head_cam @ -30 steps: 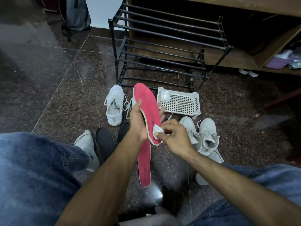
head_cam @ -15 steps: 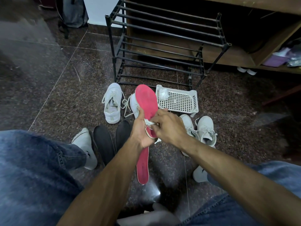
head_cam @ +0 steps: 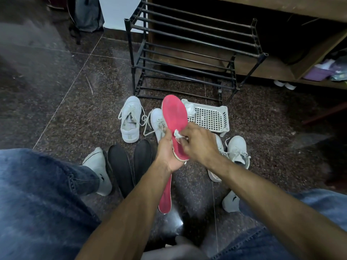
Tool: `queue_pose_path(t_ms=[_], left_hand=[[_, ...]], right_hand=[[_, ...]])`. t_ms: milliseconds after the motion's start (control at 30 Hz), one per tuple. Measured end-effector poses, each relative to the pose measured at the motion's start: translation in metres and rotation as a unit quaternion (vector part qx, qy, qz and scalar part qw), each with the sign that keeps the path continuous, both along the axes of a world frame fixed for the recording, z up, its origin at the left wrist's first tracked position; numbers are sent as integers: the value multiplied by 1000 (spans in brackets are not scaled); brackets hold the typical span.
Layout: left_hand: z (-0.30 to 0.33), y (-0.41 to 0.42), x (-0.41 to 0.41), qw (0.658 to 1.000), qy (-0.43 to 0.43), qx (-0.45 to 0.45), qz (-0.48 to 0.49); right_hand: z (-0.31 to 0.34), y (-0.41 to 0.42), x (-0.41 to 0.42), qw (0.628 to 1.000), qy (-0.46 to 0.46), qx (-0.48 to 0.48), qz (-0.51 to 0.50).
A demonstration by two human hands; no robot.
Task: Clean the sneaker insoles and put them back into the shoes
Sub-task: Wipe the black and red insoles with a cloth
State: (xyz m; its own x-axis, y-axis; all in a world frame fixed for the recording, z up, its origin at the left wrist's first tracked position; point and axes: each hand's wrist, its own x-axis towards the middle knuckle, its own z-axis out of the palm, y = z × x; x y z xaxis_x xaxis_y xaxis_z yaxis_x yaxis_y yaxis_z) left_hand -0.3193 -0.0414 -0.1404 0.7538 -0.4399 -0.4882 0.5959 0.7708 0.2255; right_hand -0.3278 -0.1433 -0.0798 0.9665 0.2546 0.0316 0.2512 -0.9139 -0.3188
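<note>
Fingers (head_cam: 185, 135) of the right hand (head_cam: 195, 145) pinch a small white wipe (head_cam: 177, 133) against the red face of a pink insole (head_cam: 174, 119), just above the middle of the frame, while the left hand (head_cam: 167, 152) grips the same insole by its lower part, thumb and fingers curled round its edge so that the toe end stands up toward the black shoe rack (head_cam: 187, 53). Wiping is plainly the step in hand, and the task looks to be somewhere in its middle. A second pink insole (head_cam: 166, 199) lies on the floor (head_cam: 56, 109) below the hands, partly under the left wrist; whether it is cleaned already cannot be told. Two dark insoles (head_cam: 129, 166) lie side by side at lower left of centre, out of any shoe too. One pair of white sneakers (head_cam: 130, 119) sits left of the raised insole, another pair of white shoes (head_cam: 236, 151) to the right behind the right forearm. None of the four insoles in view is back in a shoe, so that whole part seems left to do, along with whatever wiping remains. A white perforated tray (head_cam: 208, 117) lies behind the hands, with a crumpled white wad (head_cam: 188, 109), perhaps a used wipe, in its left corner.
</note>
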Motion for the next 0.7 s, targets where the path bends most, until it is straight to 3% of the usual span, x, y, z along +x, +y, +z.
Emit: queue_pose_path(t_ms=[100, 267, 333, 400, 467, 600, 700], left_hand=[[-1, 8, 6, 1000, 2, 10, 8], [-9, 22, 9, 999, 7, 25, 33], [-13, 22, 11, 998, 19, 27, 51], [-14, 21, 11, 998, 35, 25, 41], [-9, 20, 5, 999, 20, 19, 39], [0, 15, 1, 999, -29, -13, 38], [-1, 14, 3, 999, -37, 17, 2]], right_hand=[[1, 6, -6, 999, 16, 24, 40], [-11, -19, -30, 974, 155, 55, 155], [-9, -30, -30, 967, 151, 158, 134], [-2, -37, -21, 944, 91, 314, 51], [6, -39, -11, 931, 27, 364, 10], [-5, -27, -11, 982, 10, 175, 69], [-17, -15, -22, 993, -13, 34, 115]])
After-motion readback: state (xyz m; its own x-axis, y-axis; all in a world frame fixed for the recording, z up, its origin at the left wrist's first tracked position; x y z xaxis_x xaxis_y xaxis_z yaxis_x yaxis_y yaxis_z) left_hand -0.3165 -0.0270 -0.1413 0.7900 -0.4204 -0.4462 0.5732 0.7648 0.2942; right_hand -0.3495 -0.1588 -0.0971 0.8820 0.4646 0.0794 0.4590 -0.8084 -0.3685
